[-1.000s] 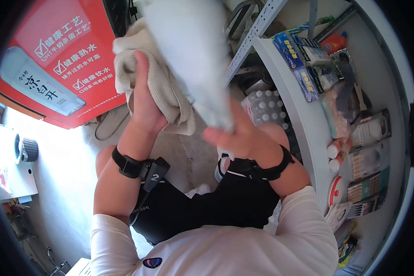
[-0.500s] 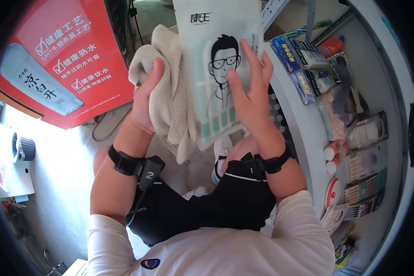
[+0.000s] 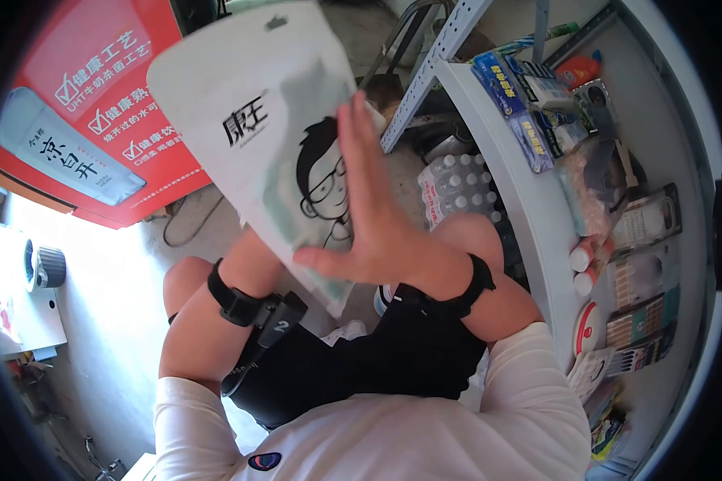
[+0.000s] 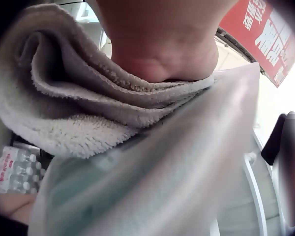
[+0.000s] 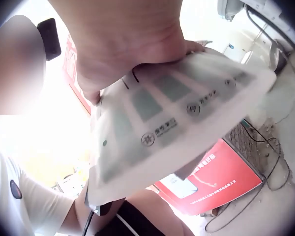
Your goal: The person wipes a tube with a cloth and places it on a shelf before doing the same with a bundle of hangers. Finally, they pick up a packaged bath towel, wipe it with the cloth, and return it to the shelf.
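Observation:
A white printed package (image 3: pixel 217 88) with a drawn face in glasses slants across the upper middle of the head view. My right hand (image 3: pixel 369 212) lies against its front at the lower right, fingers straight and thumb spread. The right wrist view shows the palm (image 5: pixel 132 54) over the package's greenish checked end (image 5: pixel 147 140), fingertips hidden. My left hand is mostly behind the package in the head view. In the left wrist view, the left hand (image 4: pixel 162 56) holds a folded beige fluffy cloth (image 4: pixel 83 115), its fingers hidden, with the package (image 4: pixel 152 182) against the cloth.
A white shelf (image 3: pixel 529 240) with boxes and packets curves along the right. Bottled water (image 3: pixel 457 188) stands on the floor beside it. At the left are a red printed box (image 3: pixel 108 64) and a dark round container (image 3: pixel 50 266). My knees are below the hands.
The package has swung left and tilted, now covering the cloth and most of my left hand in the head view. My right hand has moved left along with it.

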Tool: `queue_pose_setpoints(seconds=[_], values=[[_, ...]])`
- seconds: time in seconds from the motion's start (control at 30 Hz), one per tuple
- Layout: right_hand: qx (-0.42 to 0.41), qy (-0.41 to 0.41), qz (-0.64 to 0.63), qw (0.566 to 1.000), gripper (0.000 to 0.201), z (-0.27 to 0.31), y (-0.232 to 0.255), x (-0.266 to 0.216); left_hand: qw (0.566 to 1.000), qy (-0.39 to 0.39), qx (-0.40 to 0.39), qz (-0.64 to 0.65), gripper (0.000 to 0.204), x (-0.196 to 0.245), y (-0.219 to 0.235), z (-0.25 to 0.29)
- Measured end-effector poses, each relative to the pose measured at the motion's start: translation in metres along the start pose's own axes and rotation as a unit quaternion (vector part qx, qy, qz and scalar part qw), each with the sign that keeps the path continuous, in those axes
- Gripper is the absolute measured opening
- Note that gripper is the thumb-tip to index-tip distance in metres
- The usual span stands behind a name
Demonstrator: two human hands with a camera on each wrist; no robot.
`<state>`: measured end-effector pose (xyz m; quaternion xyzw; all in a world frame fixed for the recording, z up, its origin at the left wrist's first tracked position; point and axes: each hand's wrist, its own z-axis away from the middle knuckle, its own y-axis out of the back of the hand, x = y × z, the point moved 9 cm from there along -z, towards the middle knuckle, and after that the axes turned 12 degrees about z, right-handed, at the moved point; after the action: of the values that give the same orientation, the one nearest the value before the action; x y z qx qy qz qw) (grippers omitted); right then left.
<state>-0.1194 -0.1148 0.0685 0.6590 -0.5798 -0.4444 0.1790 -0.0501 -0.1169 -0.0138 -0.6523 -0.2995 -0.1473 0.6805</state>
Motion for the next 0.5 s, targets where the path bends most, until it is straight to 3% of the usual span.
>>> queue_pose_setpoints(seconds=[0.1, 0.13, 0.2, 0.3, 0.37, 0.47, 0.5], values=[[0.069, -0.004, -0.004, 0.998, 0.102, -0.010, 0.027, 0.024, 0.985, 0.149, -0.052, 0.065, 0.062, -0.041, -0.020, 0.016], [0.080, -0.009, -0.008, 0.997, 0.098, -0.014, 0.033, 0.033, 0.982, 0.164, -0.057, 0.077, 0.062, -0.046, -0.028, 0.020], [0.080, -0.051, -0.111, 0.989, 0.086, -0.019, 0.032, 0.059, 0.988, 0.122, -0.048, 0.087, 0.065, -0.031, -0.044, 0.024], [0.045, -0.076, -0.126, 0.988, 0.079, -0.018, 0.026, 0.073, 0.996, 0.037, -0.015, 0.083, 0.075, -0.005, -0.050, 0.028], [0.018, -0.054, -0.063, 0.996, 0.079, -0.017, 0.021, 0.054, 0.974, -0.035, -0.039, 0.222, 0.074, 0.020, -0.040, 0.023], [0.013, -0.019, 0.001, 1.000, 0.082, -0.010, 0.013, 0.028, 0.957, -0.084, -0.132, 0.244, 0.072, 0.054, -0.043, 0.019], [0.031, -0.012, 0.011, 0.999, 0.082, -0.007, 0.012, 0.021, 0.961, -0.082, -0.104, 0.244, 0.072, 0.050, -0.039, 0.017]])
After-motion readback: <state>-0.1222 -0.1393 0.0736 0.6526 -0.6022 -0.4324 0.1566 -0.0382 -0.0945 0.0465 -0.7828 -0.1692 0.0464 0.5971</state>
